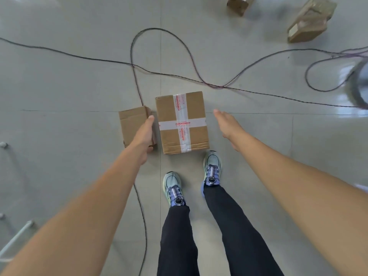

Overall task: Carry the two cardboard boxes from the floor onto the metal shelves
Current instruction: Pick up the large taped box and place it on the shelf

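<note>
A taped cardboard box [182, 122] with a white-and-red tape cross stands on the tiled floor just ahead of my feet. A smaller plain cardboard box [132, 123] sits right beside it on the left. My left hand [145, 134] hangs over the gap between the two boxes, fingers straight, overlapping the small box's right edge; whether it touches is unclear. My right hand [227, 124] is stretched out flat to the right of the taped box, apart from it and holding nothing.
Dark cables [163, 74] loop across the floor behind the boxes and one runs back past my left foot. Two more cardboard boxes [310, 20] lie at the far right. A white metal frame [16, 240] shows at the lower left, a blurred grey object [360, 84] at the right edge.
</note>
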A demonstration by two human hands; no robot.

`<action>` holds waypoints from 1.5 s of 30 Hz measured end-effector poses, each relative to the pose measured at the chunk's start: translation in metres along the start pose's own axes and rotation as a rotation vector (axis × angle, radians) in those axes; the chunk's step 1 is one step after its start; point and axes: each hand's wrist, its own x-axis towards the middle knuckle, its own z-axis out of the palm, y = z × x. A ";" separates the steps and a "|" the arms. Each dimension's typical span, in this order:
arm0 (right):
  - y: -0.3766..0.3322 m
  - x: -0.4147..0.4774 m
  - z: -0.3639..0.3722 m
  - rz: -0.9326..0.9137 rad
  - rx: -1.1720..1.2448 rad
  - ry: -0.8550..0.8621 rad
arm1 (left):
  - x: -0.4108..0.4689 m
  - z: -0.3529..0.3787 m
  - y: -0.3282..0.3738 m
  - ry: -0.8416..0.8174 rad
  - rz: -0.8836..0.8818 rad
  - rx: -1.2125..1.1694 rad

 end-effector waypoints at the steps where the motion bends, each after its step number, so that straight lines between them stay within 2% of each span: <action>1: 0.007 0.020 0.006 0.004 -0.010 -0.010 | 0.022 0.007 -0.005 0.008 -0.014 -0.004; 8: 0.059 0.136 0.045 0.078 0.025 -0.057 | 0.133 0.048 -0.032 0.065 -0.094 -0.067; 16: 0.090 0.209 0.068 0.161 0.124 -0.103 | 0.232 0.059 -0.058 -0.032 -0.111 -0.190; 24: 0.088 0.232 0.083 0.183 0.256 -0.190 | 0.242 0.065 -0.050 -0.071 -0.096 -0.239; 33: 0.035 0.152 0.052 0.057 0.390 -0.144 | 0.160 0.017 -0.018 -0.062 -0.010 -0.320; 40: -0.053 0.023 -0.006 -0.051 0.516 -0.035 | 0.026 -0.046 0.044 -0.034 0.125 -0.407; 45: -0.119 -0.084 -0.053 -0.195 0.552 -0.025 | -0.091 -0.092 0.090 -0.052 0.228 -0.436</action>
